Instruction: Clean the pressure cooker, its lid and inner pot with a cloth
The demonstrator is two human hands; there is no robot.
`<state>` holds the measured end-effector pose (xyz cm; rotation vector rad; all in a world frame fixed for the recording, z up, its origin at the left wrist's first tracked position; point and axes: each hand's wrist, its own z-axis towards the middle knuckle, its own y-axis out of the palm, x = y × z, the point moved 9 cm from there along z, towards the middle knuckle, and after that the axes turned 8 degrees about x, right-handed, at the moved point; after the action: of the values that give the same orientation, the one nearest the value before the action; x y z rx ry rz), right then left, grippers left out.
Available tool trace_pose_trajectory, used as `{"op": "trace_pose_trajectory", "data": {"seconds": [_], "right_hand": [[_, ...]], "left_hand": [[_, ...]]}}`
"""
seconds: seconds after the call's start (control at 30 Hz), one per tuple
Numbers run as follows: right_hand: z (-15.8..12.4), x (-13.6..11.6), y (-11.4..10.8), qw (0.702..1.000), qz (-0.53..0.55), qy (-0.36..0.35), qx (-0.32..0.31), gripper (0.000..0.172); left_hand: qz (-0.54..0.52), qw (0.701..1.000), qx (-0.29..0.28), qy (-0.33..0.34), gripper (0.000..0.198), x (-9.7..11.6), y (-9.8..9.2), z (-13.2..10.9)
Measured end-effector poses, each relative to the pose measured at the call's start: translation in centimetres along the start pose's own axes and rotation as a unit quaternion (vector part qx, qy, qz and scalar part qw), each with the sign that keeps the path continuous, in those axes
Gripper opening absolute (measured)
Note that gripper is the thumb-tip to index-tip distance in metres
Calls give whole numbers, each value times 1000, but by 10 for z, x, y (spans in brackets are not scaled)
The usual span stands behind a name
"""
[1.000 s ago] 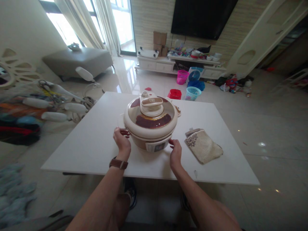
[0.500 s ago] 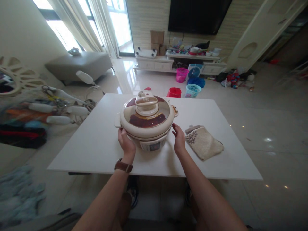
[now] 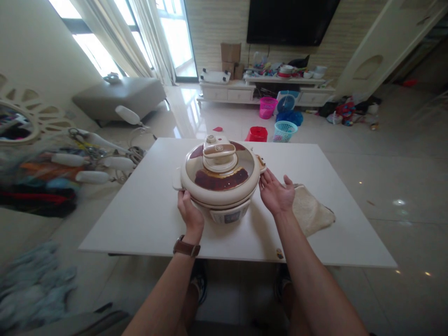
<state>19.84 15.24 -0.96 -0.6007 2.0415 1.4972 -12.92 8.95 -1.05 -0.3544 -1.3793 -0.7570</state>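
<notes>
– Where's the cooker point(image 3: 220, 195)?
– On the table point(image 3: 336, 247), a little left of the middle, set back from the near edge. The lid point(image 3: 221, 179) is on, and the panel point(image 3: 229, 216) faces the near edge.
– And the left hand point(image 3: 192, 214)?
– Against the cooker's side, just below the left handle point(image 3: 177, 179). The fingers bend in under it, with the tips hidden, so I can't tell whether they grasp anything.
– Whose wrist has the watch point(image 3: 186, 247)?
– That same arm's, above the table's near edge.
– What about the right hand point(image 3: 279, 195)?
– Palm up and unclenched. Its fingers reach in beneath the right handle point(image 3: 262, 164), the thumb sticking out free. It isn't closed around anything.
– Something pale lies behind it.
– The cloth point(image 3: 312, 212), flat between the cooker and the table's right edge, partly covered by that hand.
– And past the far edge?
– On the floor just beyond it, a red bin point(image 3: 257, 134) and a pale blue bin point(image 3: 284, 132), side by side. A pink bin point(image 3: 268, 108) stands farther back.
</notes>
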Motion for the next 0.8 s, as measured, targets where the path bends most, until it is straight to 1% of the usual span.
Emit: {"op": "trace_pose_trajectory", "data": {"seconds": [0.13, 0.27, 0.33, 0.4, 0.47, 0.5, 0.57, 0.6, 0.63, 0.67, 0.7, 0.77, 0.8], "right_hand": [[-3, -3, -6, 1000, 24, -3, 17, 43], [-13, -12, -20, 999, 27, -19, 33, 42], [-15, -19, -29, 999, 3, -31, 42, 41], [-11, -27, -45, 995, -65, -39, 64, 36], [-3, -42, -69, 976, -177, -73, 106, 25], [1, -54, -85, 955, -240, -108, 135, 20], [2, -85, -119, 896, -347, -185, 206, 13], [-2, -100, -141, 868, -372, -209, 252, 12], [-8, -112, -166, 854, -366, -210, 304, 12], [-17, -120, -192, 855, -331, -192, 351, 14], [-25, -126, -212, 858, -311, -177, 368, 14], [-42, -137, -242, 868, -283, -152, 380, 14], [-49, -139, -254, 875, -268, -136, 379, 14]], "left_hand": [[-40, 999, -19, -3, 38, -2, 6, 4], [-57, 995, -84, -3, 41, -6, 27, 12], [-66, 990, -124, -10, 42, -9, 40, 16], [-68, 985, -156, -14, 45, -11, 51, 18], [-62, 984, -169, -9, 47, -11, 58, 20], [-58, 984, -168, -4, 48, -11, 59, 20], [-51, 986, -161, 3, 48, -10, 59, 20], [-49, 986, -158, 5, 49, -9, 59, 20], [-48, 987, -155, 5, 49, -9, 58, 20], [-48, 987, -153, 6, 49, -9, 58, 20], [-49, 987, -150, 6, 49, -9, 58, 19], [-49, 988, -144, 6, 48, -10, 57, 19], [-49, 989, -141, 7, 48, -10, 57, 19]]}}
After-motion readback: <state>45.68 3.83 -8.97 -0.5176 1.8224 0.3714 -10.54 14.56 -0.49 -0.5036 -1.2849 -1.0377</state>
